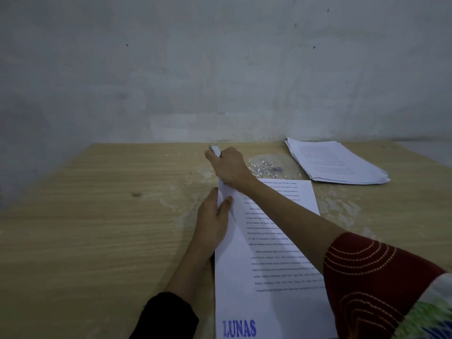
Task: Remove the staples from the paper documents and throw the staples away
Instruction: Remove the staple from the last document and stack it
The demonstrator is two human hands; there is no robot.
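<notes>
A printed white document [269,253] with a blue "LUNAS" stamp lies on the wooden table [97,228] in front of me. My left hand [212,218] pinches its upper left edge between thumb and fingers. My right hand [227,167] reaches across the page and grips a silver and white tool [215,150] at the document's top left corner; the tool's tip is hidden under the hand. A small pile of removed staples and paper scraps [265,168] lies just right of that hand.
A stack of white papers [335,161] sits at the far right of the table against the grey wall [220,69]. The table's left half shows bare wood, with worn patches near the middle.
</notes>
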